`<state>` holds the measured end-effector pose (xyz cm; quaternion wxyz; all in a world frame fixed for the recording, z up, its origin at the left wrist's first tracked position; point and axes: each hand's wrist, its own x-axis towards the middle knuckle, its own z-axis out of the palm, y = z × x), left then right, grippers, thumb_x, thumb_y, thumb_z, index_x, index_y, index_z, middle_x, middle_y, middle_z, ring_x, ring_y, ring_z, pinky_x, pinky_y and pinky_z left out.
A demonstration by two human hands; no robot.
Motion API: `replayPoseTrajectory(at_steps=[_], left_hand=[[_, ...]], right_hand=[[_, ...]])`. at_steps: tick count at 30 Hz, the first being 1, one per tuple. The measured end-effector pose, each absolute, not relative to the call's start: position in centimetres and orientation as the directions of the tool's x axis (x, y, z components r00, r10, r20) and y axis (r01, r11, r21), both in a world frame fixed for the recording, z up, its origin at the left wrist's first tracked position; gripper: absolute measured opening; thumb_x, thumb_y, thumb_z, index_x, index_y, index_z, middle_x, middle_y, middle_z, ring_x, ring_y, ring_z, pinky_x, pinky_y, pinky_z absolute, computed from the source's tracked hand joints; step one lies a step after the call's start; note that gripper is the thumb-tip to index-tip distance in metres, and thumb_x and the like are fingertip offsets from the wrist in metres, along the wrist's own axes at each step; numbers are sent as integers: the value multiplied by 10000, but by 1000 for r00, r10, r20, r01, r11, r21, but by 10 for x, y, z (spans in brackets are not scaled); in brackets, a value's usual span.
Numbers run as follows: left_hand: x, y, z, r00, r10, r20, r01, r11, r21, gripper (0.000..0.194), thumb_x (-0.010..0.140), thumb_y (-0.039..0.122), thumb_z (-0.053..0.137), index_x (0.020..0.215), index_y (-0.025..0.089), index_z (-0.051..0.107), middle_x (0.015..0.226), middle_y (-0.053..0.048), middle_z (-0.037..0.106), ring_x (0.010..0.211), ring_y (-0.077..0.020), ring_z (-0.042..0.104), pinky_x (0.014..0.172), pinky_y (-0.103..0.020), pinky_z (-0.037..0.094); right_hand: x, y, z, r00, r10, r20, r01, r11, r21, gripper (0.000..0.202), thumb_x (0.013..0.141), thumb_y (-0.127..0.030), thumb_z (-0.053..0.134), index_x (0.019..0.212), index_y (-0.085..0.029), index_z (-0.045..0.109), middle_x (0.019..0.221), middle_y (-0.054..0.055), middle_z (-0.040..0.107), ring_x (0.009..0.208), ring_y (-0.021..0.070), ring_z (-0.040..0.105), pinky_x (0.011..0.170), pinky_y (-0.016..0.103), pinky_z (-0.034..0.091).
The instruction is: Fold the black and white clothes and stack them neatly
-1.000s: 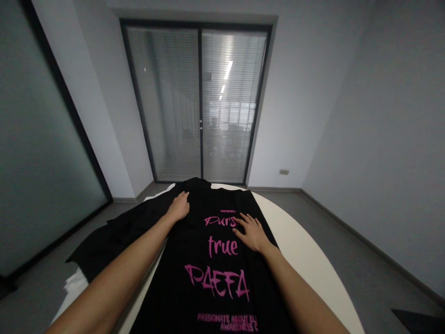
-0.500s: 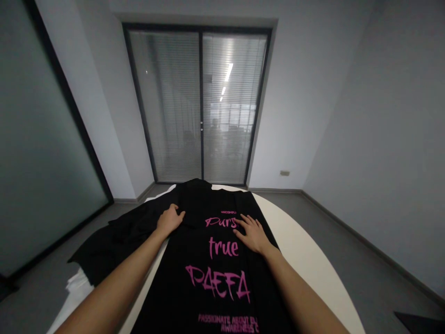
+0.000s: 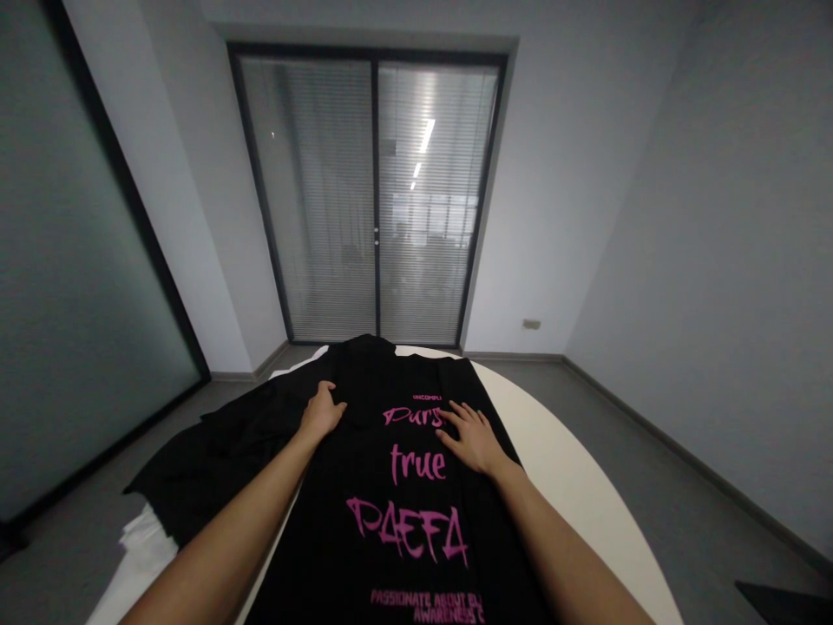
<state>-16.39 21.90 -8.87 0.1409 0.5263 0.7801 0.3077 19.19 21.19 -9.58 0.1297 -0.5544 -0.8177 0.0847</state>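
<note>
A black garment with pink lettering lies spread over a pale round table, its right part folded over the print. My left hand rests at the garment's upper left, thumb and fingers apart. On the folded right part, beside the top lines of lettering, my right hand lies with its fingers spread. Neither hand grips the cloth visibly. More black cloth spreads out left of my left forearm and hangs past the table's edge.
White cloth shows beneath the black cloth at the lower left. Beyond the table stands a glass door with blinds. A dark object is on the floor at the lower right.
My left hand and forearm have shifted slightly to the right. My right hand stays in the same place.
</note>
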Motion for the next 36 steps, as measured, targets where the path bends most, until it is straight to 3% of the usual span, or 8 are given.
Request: replayPoseTrajectory(at_steps=[6,11,15,22,27,31,36], left_hand=[[-160,222,-91,-413,903,118,675,217,705,494,802,356,737,1238,210,557,1096,-129,725,1082,-292,686,895,-361,506],[-148,222,-89,-432,887,164,607,151,780,456,792,140,709,1230,178,587,1176,-120,708,1138,-219,663,906,-273,505],[-133,223,-78,-409,889,206,612,100,784,497,735,56,728,1211,154,622,1194,-118,693,1166,-218,638,935,-267,495],[-85,233,-57,-251,942,223,693,14,721,557,688,65,778,1228,125,657,1191,-135,694,1105,-252,659,941,-301,498],[-37,230,-65,-110,974,200,751,-50,658,661,708,94,786,1335,131,582,1201,-126,690,987,-200,689,877,-258,512],[-14,210,-79,-10,983,186,811,-100,576,571,770,66,710,1318,165,582,1261,-112,654,1025,-177,673,912,-243,489],[-8,185,-80,4,982,189,895,-88,437,399,841,160,662,1236,154,606,1236,-151,623,1164,-281,609,987,-370,451]], right_hand=[[192,210,-93,-351,929,116,885,369,-285,578,937,-600,458,1441,-323,509,1598,49,346,1495,292,239,1200,525,143],[191,210,-93,-352,929,115,882,370,-293,573,933,-584,474,1437,-315,515,1594,49,354,1493,299,241,1199,530,142],[192,211,-93,-356,927,115,877,374,-300,577,932,-587,475,1435,-308,519,1594,54,352,1490,308,246,1197,537,139],[194,210,-94,-360,924,133,872,383,-304,574,933,-589,476,1435,-314,519,1591,57,361,1489,308,249,1195,534,142],[194,211,-96,-354,925,135,875,379,-302,573,933,-588,479,1434,-313,521,1590,60,361,1492,307,242,1195,532,141],[195,212,-98,-358,922,149,870,387,-304,567,933,-584,483,1434,-321,519,1588,54,367,1487,304,254,1194,528,142],[196,213,-100,-364,918,155,863,395,-314,570,931,-591,482,1433,-323,517,1586,50,370,1485,309,256,1192,531,142]])
